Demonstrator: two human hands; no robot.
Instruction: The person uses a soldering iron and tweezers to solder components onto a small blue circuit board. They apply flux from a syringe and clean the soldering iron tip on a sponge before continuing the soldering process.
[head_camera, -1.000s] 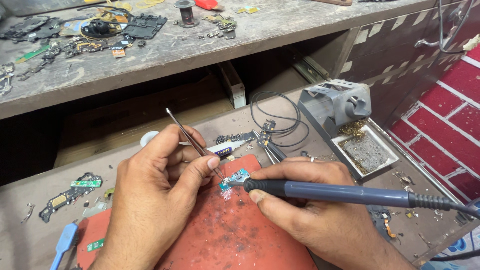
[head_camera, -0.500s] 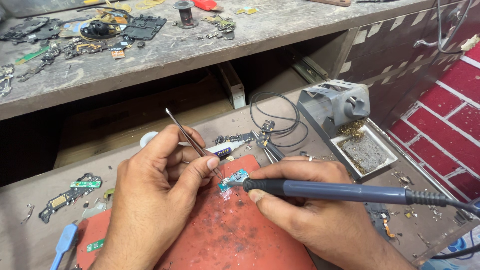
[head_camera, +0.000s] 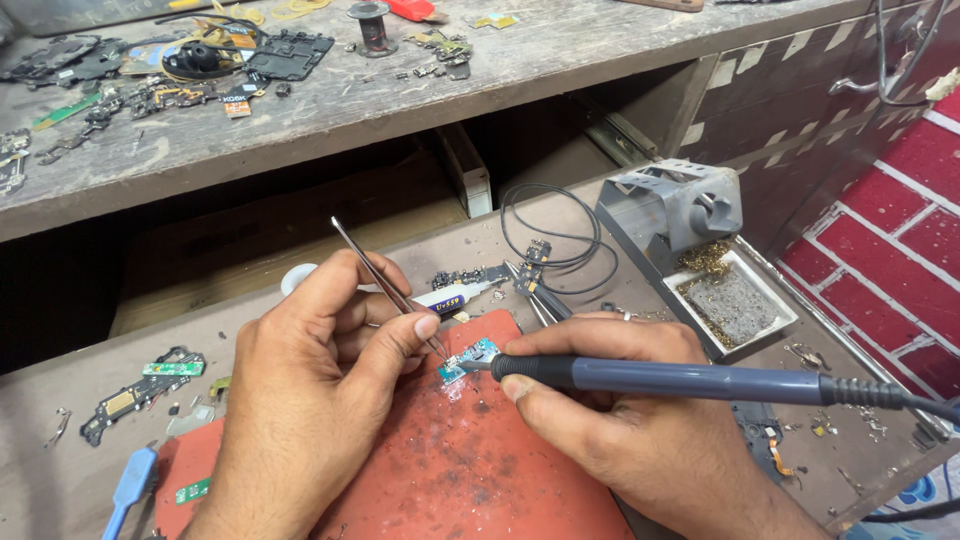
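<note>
A small blue circuit board (head_camera: 468, 360) lies on a red work mat (head_camera: 470, 470) on the bench. My left hand (head_camera: 310, 380) pinches thin metal tweezers (head_camera: 385, 285), whose tips press down on the board. My right hand (head_camera: 620, 420) grips a grey-blue soldering iron (head_camera: 690, 380) like a pen, its tip touching the board from the right. The iron's cable runs off to the right edge.
A grey soldering stand (head_camera: 670, 210) with a tray of brass wool (head_camera: 725, 295) sits at right. A black wire coil (head_camera: 550, 235), a small glue tube (head_camera: 455, 297), loose green boards (head_camera: 140, 385) and a blue tool (head_camera: 125, 485) lie around. The upper shelf (head_camera: 330, 100) holds phone parts.
Both hands stay nearly still on the small board; the soldering iron tip shifts only slightly against it.
</note>
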